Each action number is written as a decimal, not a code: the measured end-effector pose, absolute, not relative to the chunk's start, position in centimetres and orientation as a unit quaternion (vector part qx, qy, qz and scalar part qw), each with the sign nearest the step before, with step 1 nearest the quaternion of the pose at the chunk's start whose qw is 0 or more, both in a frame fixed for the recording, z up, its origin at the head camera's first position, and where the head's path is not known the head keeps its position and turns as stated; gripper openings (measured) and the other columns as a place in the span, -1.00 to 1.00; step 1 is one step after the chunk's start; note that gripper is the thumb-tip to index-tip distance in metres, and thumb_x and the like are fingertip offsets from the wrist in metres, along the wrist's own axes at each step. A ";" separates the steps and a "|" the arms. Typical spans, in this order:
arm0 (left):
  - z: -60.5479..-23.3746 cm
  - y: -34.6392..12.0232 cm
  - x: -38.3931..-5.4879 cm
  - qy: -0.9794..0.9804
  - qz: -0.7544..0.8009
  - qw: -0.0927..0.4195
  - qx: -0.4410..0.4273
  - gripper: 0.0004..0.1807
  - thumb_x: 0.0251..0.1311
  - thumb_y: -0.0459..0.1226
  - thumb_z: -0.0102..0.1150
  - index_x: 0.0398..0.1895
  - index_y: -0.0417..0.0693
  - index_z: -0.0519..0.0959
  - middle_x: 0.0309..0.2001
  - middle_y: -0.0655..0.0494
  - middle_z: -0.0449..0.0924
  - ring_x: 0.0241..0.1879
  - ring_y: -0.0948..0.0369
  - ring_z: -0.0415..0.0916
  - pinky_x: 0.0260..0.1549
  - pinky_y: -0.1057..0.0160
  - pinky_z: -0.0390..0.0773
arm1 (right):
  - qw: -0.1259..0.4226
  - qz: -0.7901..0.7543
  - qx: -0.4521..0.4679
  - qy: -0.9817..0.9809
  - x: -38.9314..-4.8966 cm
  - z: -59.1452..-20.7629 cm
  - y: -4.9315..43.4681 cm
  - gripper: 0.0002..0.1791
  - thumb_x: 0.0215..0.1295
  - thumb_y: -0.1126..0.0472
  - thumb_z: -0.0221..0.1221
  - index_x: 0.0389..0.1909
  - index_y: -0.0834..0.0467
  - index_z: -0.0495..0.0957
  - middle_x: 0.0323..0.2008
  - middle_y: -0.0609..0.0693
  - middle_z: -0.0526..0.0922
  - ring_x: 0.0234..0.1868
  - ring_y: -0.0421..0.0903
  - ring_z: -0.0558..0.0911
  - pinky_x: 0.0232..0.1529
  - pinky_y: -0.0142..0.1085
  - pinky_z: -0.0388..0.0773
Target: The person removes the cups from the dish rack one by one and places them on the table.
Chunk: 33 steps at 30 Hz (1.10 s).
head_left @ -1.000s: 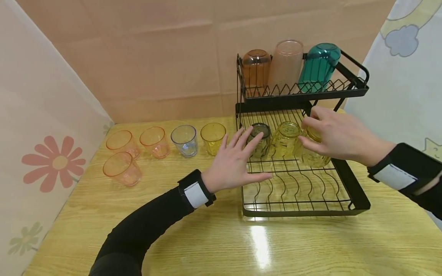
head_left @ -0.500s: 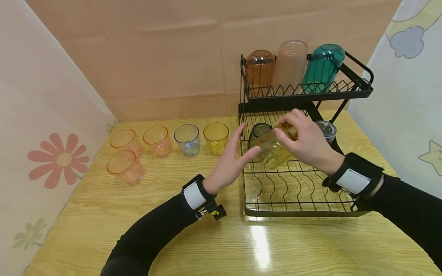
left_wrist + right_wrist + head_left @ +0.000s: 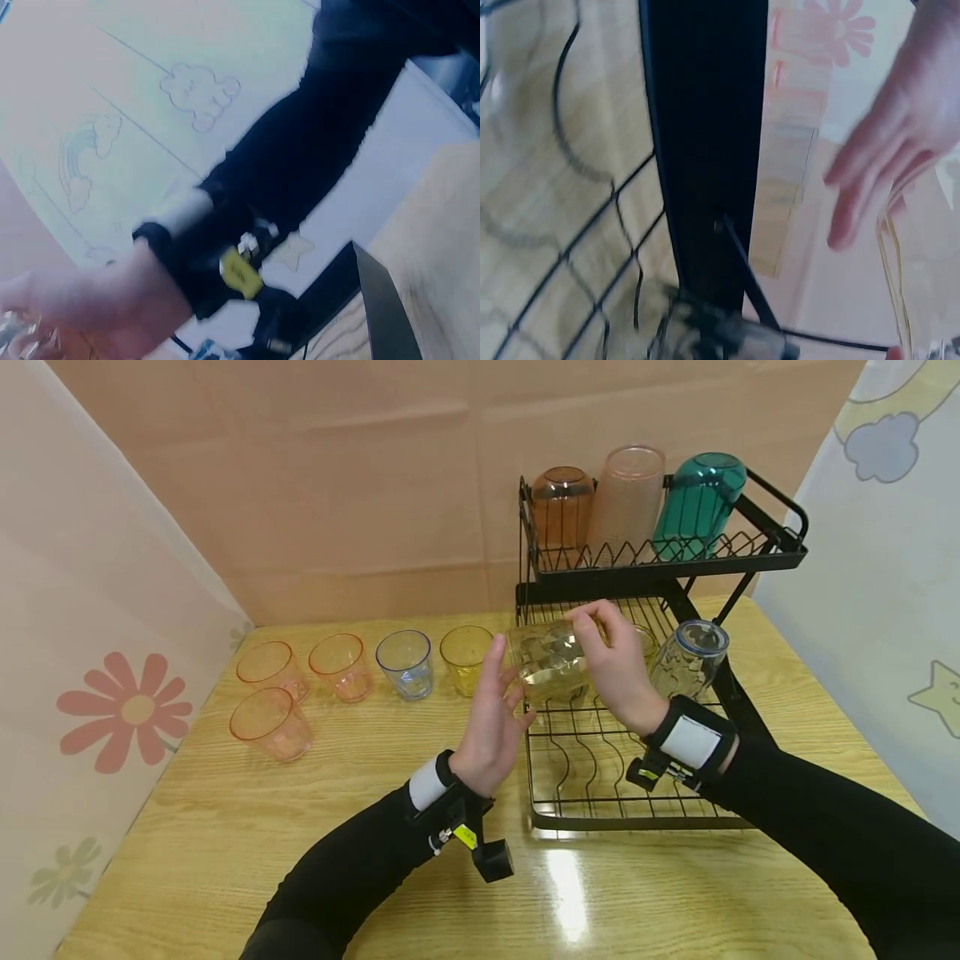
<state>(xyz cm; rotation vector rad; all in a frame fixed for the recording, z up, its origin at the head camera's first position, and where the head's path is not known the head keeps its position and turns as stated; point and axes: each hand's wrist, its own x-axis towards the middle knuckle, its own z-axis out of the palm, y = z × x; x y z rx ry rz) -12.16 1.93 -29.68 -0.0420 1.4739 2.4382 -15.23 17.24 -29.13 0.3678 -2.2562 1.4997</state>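
Observation:
In the head view my right hand (image 3: pixel 618 664) pinches a yellow glass (image 3: pixel 551 658) near its base and holds it sideways above the rack, mouth facing left. My left hand (image 3: pixel 491 727) is raised at that mouth, fingers apart and right at the rim. The right wrist view shows the left hand (image 3: pixel 911 135) beside the glass rim (image 3: pixel 895 277). Behind my right hand, part of another yellow glass (image 3: pixel 645 639) shows on the rack. An upside-down clear glass with a blue base (image 3: pixel 688 660) stands at the rack's right. The held glass mostly hides the dark glass behind it.
The black two-tier dish rack (image 3: pixel 660 822) bears an upturned brown glass (image 3: pixel 562 514), a pink one (image 3: pixel 626 502) and a teal one (image 3: pixel 699 506) on top. Left on the table are upright orange-rimmed glasses (image 3: pixel 272 727), a blue-rimmed glass (image 3: pixel 407 664) and a yellow glass (image 3: pixel 467 652).
My right hand has lifted the yellow glass off the rack, tipped it sideways and brought it left. The left hand has turned its palm toward the glass. The clear glass at right is now uncovered.

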 end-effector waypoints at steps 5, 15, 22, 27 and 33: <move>-29.3 2.2 -12.3 0.483 0.869 0.103 -0.033 -0.14 0.00 0.34 -0.04 0.36 0.37 -0.03 0.35 0.08 -0.12 0.28 0.07 -0.08 0.08 0.00 0.09 | 0.207 0.572 0.111 -0.786 -15.3 -29.8 15.6 -0.57 0.41 -0.01 -0.22 -0.08 0.29 0.38 -0.28 0.15 0.35 -0.30 -0.08 0.30 -0.22 -0.22 0.21; -29.3 2.4 -13.1 0.468 0.876 0.032 -0.112 -0.15 -0.15 0.21 0.25 0.18 0.00 0.25 0.19 0.13 0.16 0.15 0.13 0.13 0.01 0.11 0.22 | 0.223 0.580 0.111 -0.775 -14.4 -30.7 13.5 -0.58 0.39 -0.01 -0.21 -0.03 0.26 0.31 -0.19 0.13 0.30 -0.25 -0.10 0.29 -0.21 -0.23 0.22; -29.6 2.2 -13.4 0.463 0.880 0.014 -0.101 -0.40 -0.11 0.13 0.27 -0.04 -0.02 0.48 0.03 0.07 0.35 0.00 0.03 0.28 -0.08 0.11 0.31 | 0.227 0.568 0.135 -0.780 -14.2 -31.0 13.3 -0.61 0.39 0.03 -0.21 0.01 0.25 0.27 -0.15 0.07 0.25 -0.16 -0.10 0.25 -0.15 -0.21 0.18; -30.1 1.0 -13.6 0.500 0.863 0.017 -0.070 -0.41 -0.03 0.12 0.21 0.00 -0.03 0.46 0.09 0.09 0.32 0.09 0.11 0.21 -0.02 0.00 0.22 | 0.185 0.548 0.184 -0.795 -14.3 -30.9 13.7 -0.65 0.40 0.07 -0.19 0.02 0.23 0.26 -0.11 0.09 0.28 -0.14 -0.10 0.28 -0.16 -0.19 0.23; -30.7 -1.4 -13.7 0.574 0.817 0.048 -0.034 -0.25 0.05 0.10 0.14 0.25 -0.07 0.23 0.28 0.14 0.12 0.24 0.21 0.04 0.06 -0.02 0.14 | 0.099 0.435 0.282 -0.849 -14.7 -30.2 15.7 -0.63 0.37 0.00 -0.13 0.07 0.11 0.27 -0.06 -0.02 0.32 -0.12 -0.14 0.34 -0.19 -0.20 0.34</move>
